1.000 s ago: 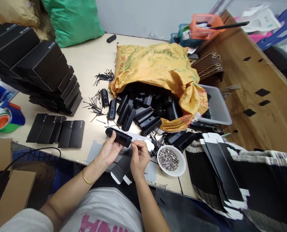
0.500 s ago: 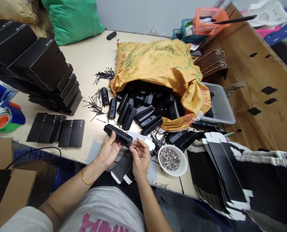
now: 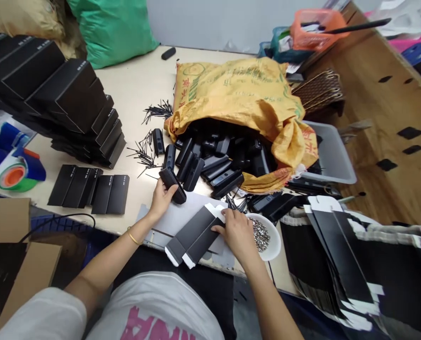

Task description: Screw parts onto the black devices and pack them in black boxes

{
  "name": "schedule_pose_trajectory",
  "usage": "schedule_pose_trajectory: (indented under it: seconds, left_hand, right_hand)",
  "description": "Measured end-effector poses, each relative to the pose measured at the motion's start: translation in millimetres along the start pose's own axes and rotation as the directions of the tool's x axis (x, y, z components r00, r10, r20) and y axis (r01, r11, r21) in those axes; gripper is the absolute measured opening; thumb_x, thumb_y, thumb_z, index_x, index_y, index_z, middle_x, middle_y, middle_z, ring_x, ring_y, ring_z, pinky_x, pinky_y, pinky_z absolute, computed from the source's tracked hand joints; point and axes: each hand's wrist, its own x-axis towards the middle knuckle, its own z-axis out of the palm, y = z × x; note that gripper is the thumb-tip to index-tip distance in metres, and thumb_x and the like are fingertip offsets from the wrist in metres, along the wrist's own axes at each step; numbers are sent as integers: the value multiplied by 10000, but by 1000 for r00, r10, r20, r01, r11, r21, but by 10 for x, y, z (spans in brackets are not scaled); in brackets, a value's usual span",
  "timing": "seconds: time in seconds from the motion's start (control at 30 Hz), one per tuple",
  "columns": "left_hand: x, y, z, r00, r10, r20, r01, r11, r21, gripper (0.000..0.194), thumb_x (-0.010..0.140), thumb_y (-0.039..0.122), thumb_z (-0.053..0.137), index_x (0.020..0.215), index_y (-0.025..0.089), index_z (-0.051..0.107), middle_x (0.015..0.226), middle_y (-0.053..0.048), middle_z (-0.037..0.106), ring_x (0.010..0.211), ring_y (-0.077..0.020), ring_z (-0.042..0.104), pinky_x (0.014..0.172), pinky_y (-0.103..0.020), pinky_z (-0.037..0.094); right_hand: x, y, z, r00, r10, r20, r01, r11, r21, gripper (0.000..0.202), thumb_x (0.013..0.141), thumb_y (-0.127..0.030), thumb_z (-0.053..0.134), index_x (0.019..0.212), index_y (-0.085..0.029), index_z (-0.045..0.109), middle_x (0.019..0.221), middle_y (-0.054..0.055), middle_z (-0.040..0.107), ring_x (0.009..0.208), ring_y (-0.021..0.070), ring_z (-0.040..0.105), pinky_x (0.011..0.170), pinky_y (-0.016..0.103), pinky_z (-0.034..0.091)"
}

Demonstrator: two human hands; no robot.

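My left hand [image 3: 163, 198] is closed around a black oblong case with a textured side [image 3: 173, 185], held tilted over the table's front part. To the right, my right hand [image 3: 238, 231] grips the far end of a flattened black carton [image 3: 195, 235] with white end flaps, its thumb on the dark panel. The carton lies slanted across a grey-white sheet [image 3: 168, 219] near the table edge. Just beyond my right hand stands a white bowl [image 3: 274, 243] of small metal pieces [image 3: 261, 234], partly covered by the hand. More black cases [image 3: 193, 174] lie ahead of my left hand.
A yellow sack [image 3: 237, 89] spills black cases onto the table. Stacked black boxes [image 3: 69, 94] rise at left, with smaller boxes [image 3: 106, 194] before them. Thin black sticks [image 3: 145, 153] lie scattered. Flat cartons [image 3: 309, 255] fill the right side, beside a translucent bin [image 3: 332, 153].
My right hand has left the black case and moved right and down onto the flattened carton. My left hand keeps the case and has turned it more upright.
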Motion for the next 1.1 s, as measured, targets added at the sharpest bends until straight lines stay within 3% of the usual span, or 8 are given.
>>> schedule_pose_trajectory:
  seconds: [0.2,0.3,0.4,0.47,0.57,0.7,0.8,1.1]
  left_hand:
    - [-76,347,136,974,224,-13,-218,958,187,682,538,137,814,1169,197,562,1351,-111,448,1352,-268,274,1096,-337,250]
    - [-340,477,175,948,-86,307,49,991,128,430,671,221,739,1090,210,639,1218,-101,563,1234,-262,446,1051,-347,336]
    - [-552,454,205,618,-513,596,511,838,192,322,800,410,599,966,148,684,934,-130,673,933,-247,634,870,-370,483]
    - [-620,393,219,523,-542,658,612,776,153,427,811,488,563,962,102,666,855,-147,680,785,-222,664,758,-343,522]
    - [-641,311,236,670,-383,636,531,846,-49,554,769,504,620,1186,149,534,857,-119,679,670,-191,672,655,-320,542]
    - [-631,262,256,773,-305,557,426,899,-99,774,761,463,648,1400,340,229,987,-83,657,628,-188,677,577,-318,547]
    - [-654,214,270,846,-270,461,343,936,-83,606,749,393,674,1298,297,435,1060,-80,637,695,-167,660,618,-269,539]
    - [-661,117,277,841,-361,404,436,893,-111,882,755,379,672,1437,365,114,961,-60,661,548,-143,622,609,-349,547]
  right_hand:
    - [225,40,-190,982,-73,176,41,983,179,195,767,-251,622,621,-191,507,651,9,586,691,202,548,679,316,307]
    - [333,-30,-375,992,-124,14,105,886,452,230,786,-358,606,643,-205,510,659,4,583,674,186,533,683,320,348]
    - [450,-166,-482,985,-171,-28,128,609,783,281,748,-452,642,667,-216,514,727,14,610,702,187,548,685,333,411]
    - [493,-259,-490,980,-200,-9,86,378,922,328,706,-491,674,649,-219,500,720,8,612,677,181,549,665,337,442]
    - [446,-406,-406,997,-57,-53,65,222,973,325,667,-471,719,677,-219,515,701,-3,595,675,169,548,674,333,467]
    - [208,-621,-174,958,242,-156,62,355,933,304,735,-410,675,972,-235,603,995,47,584,883,183,559,794,350,478]
    - [61,-699,-15,956,247,-155,20,475,880,339,787,-429,604,1070,-243,623,1230,95,491,1130,228,483,930,407,419]
    - [74,-761,38,929,348,-129,13,317,948,321,753,-419,644,1003,-228,581,1047,60,576,951,194,557,814,338,449]
